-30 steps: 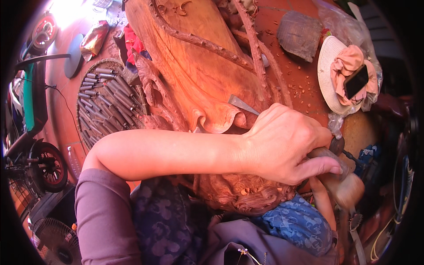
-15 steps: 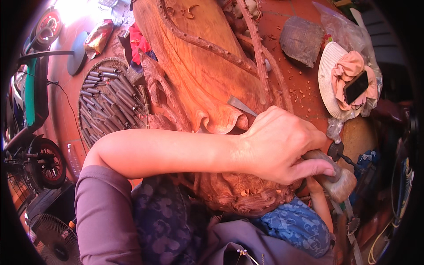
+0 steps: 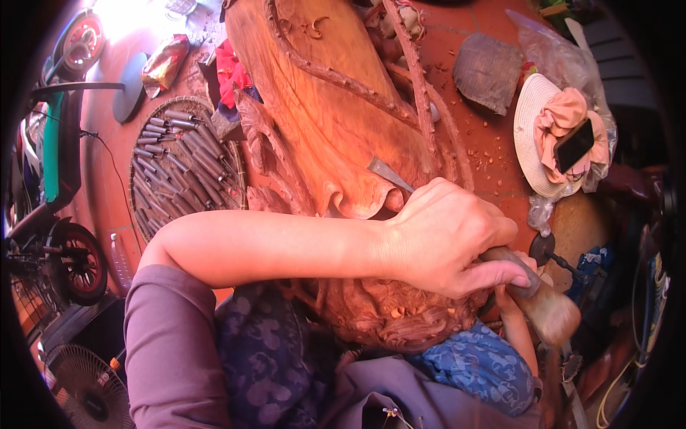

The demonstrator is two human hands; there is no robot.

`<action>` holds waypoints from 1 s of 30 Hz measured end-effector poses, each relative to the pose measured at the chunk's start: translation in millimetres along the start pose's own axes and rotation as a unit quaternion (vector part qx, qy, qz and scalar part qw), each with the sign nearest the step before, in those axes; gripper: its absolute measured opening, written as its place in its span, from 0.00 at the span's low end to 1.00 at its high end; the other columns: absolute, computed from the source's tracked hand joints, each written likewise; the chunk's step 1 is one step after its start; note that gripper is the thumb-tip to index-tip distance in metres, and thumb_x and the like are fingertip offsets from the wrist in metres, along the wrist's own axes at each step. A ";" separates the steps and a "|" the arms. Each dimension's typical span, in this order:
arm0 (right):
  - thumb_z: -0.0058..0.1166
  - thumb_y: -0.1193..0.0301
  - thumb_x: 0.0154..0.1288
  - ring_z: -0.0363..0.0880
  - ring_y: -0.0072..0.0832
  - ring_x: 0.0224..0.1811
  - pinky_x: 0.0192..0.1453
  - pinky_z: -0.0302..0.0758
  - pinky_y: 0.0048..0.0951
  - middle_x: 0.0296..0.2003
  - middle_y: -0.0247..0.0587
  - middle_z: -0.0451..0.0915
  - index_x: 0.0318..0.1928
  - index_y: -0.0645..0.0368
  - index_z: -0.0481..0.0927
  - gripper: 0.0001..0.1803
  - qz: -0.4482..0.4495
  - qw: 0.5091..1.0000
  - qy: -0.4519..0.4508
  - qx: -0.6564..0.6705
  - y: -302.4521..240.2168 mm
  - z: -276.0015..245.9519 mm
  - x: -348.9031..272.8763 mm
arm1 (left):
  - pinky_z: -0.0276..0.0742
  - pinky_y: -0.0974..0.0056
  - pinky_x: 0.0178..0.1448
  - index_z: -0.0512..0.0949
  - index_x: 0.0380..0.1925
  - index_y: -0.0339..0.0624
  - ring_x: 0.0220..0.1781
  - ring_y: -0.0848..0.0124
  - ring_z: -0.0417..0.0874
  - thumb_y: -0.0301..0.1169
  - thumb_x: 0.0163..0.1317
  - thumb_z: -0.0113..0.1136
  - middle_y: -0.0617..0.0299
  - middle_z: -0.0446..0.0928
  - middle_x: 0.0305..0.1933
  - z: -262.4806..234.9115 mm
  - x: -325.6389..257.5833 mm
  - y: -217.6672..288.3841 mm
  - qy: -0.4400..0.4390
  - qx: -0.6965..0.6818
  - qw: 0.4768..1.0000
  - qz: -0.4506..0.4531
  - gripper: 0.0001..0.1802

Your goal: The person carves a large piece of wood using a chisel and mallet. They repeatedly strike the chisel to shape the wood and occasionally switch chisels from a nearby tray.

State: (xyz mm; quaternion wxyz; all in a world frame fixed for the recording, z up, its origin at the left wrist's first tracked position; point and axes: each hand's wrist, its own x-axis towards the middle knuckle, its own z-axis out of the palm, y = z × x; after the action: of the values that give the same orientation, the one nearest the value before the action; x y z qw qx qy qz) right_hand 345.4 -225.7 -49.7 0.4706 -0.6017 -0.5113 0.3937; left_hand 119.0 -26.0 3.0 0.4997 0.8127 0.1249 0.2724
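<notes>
My left hand (image 3: pixel 450 229) is closed around a chisel, its arm reaching across from the left. The flat metal blade (image 3: pixel 389 174) comes out on the far side of the fist, over the carved wood. Toward me, the thick wooden handle (image 3: pixel 554 314) slants down to the right, with a pale, worn end; my left thumb lies along it. My right hand (image 3: pixel 506 302) is beneath and behind the handle, mostly hidden, so its grip does not show. Under both hands is a large reddish-brown wood carving (image 3: pixel 400 307), with flowing folds, branch-like ridges and deep relief close to my lap.
On the left a round woven tray (image 3: pixel 243 168) holds many chisels. A standing fan (image 3: pixel 89 393), a plastic bottle (image 3: pixel 118 261) and a wheel (image 3: pixel 75 261) are also there. To the right lie a wood block (image 3: pixel 488 71) and a straw hat (image 3: pixel 532 136) bearing a phone (image 3: pixel 574 145).
The handle's pale end has tilted lower, and my left fist has shifted slightly left. The blade tip stays almost in place. Fingertips now show beyond the handle, beside my left knuckles.
</notes>
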 end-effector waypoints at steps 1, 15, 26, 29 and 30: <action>0.70 0.71 0.53 0.73 0.29 0.46 0.52 0.69 0.29 0.40 0.36 0.73 0.47 0.57 0.73 0.22 0.044 0.996 -0.018 -0.076 0.3 -2.2 -1.5 | 0.71 0.55 0.25 0.77 0.29 0.44 0.26 0.54 0.80 0.52 0.62 0.67 0.58 0.73 0.22 0.3 -0.5 0.6 -0.006 0.015 1.000 -0.002 0.22; 0.65 0.82 0.56 0.71 0.24 0.33 0.40 0.72 0.26 0.33 0.37 0.71 0.47 0.57 0.63 0.24 0.087 0.994 0.027 0.056 18.2 5.6 -12.2 | 0.75 0.55 0.24 0.83 0.30 0.40 0.22 0.55 0.81 0.56 0.68 0.56 0.56 0.76 0.20 28.9 3.2 13.1 -0.142 0.024 0.990 0.001 0.27; 0.64 0.90 0.50 0.74 0.25 0.34 0.39 0.73 0.28 0.33 0.37 0.73 0.42 0.58 0.71 0.22 0.048 0.998 -0.027 0.040 16.3 -7.3 -8.2 | 0.73 0.55 0.21 0.81 0.20 0.39 0.20 0.56 0.80 0.52 0.67 0.60 0.60 0.75 0.19 31.3 6.9 9.1 -0.061 0.020 0.997 -0.045 0.27; 0.65 0.86 0.52 0.74 0.27 0.33 0.38 0.74 0.30 0.32 0.37 0.72 0.41 0.58 0.70 0.20 0.039 0.998 -0.040 0.042 13.3 -14.3 -11.2 | 0.73 0.55 0.21 0.80 0.19 0.40 0.20 0.56 0.80 0.52 0.67 0.61 0.60 0.75 0.19 28.8 11.9 13.2 -0.047 -0.003 0.998 -0.042 0.27; 0.65 0.85 0.53 0.74 0.28 0.33 0.38 0.74 0.31 0.32 0.38 0.72 0.40 0.58 0.70 0.19 0.033 0.997 -0.052 0.044 15.5 -13.8 -9.3 | 0.73 0.55 0.21 0.80 0.19 0.40 0.20 0.56 0.80 0.51 0.67 0.61 0.60 0.75 0.19 28.3 11.9 13.2 -0.044 -0.002 0.998 -0.047 0.27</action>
State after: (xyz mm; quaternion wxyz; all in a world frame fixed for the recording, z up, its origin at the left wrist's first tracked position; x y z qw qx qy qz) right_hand 360.8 -237.7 -61.4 0.4564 -0.5756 -0.4968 0.4620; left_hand 143.9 -47.6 8.5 0.5190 0.8160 0.1400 0.2128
